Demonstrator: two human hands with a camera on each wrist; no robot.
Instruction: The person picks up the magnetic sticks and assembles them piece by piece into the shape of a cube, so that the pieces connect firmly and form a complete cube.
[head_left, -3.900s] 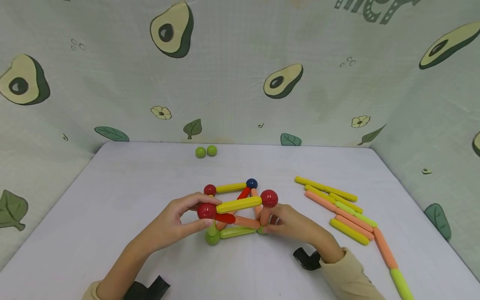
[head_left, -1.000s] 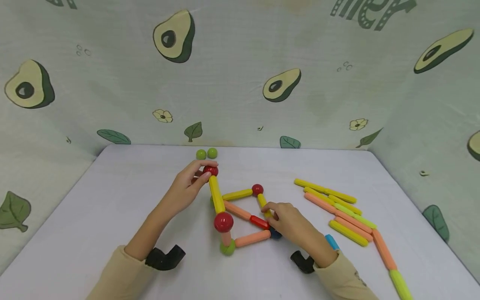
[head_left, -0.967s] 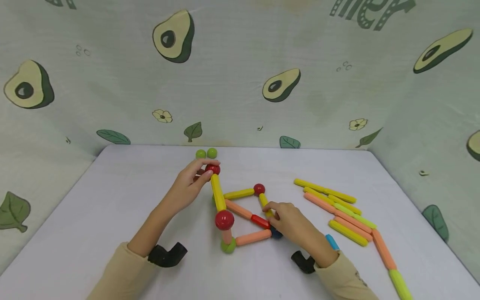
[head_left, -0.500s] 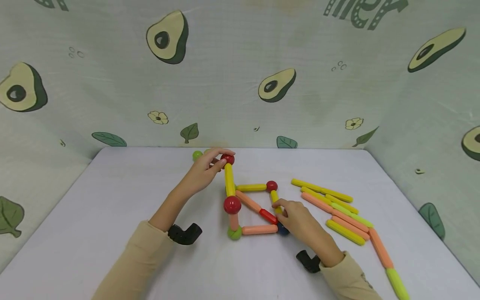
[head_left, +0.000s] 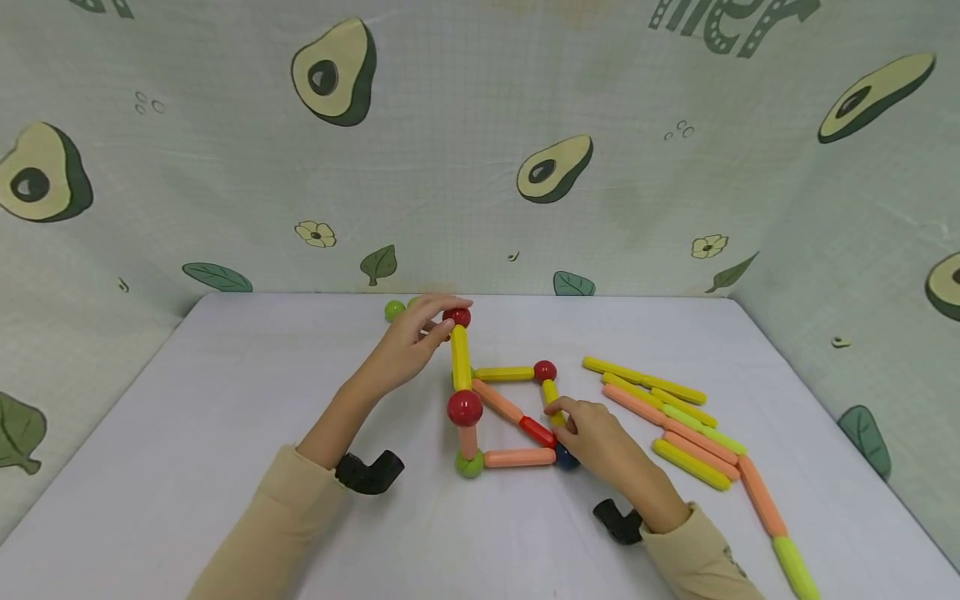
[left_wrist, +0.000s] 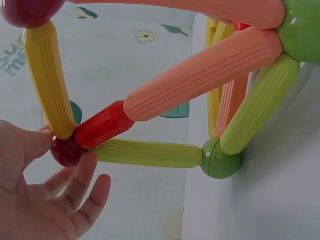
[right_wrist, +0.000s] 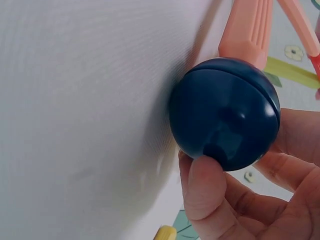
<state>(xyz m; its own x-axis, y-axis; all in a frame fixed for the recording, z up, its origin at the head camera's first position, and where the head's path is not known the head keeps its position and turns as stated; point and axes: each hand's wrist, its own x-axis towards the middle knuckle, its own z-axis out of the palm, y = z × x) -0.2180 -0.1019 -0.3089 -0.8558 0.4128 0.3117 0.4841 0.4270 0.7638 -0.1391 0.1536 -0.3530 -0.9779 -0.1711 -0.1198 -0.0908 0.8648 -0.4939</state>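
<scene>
A ball-and-rod frame stands on the table. My left hand (head_left: pixel 412 337) pinches the red ball (left_wrist: pixel 65 151) at its far upper left corner. From that ball a yellow rod (head_left: pixel 460 358), a red rod (left_wrist: pixel 102 125) and a lime rod (left_wrist: pixel 150 153) run out. A second red ball (head_left: pixel 465 408) sits over a salmon rod (head_left: pixel 467 442) and a green ball (head_left: pixel 469 463). On the right side, my right hand (head_left: pixel 600 442) pinches a yellow rod (head_left: pixel 551 392) between a red ball (head_left: pixel 545 371) and the blue ball (right_wrist: pixel 225 115). One of its fingers touches the blue ball.
Loose yellow, salmon and lime rods (head_left: pixel 690 464) lie in a slanting row at the right. Two green balls (head_left: pixel 394 311) rest near the table's back edge, one mostly hidden by my left hand. A printed cloth (head_left: pixel 480 167) rises behind the table.
Since 3.9 s ago the frame has been turned round, and my hands now hold other parts. Over the last second it shifted right and away with both hands; the last half second shows almost no movement.
</scene>
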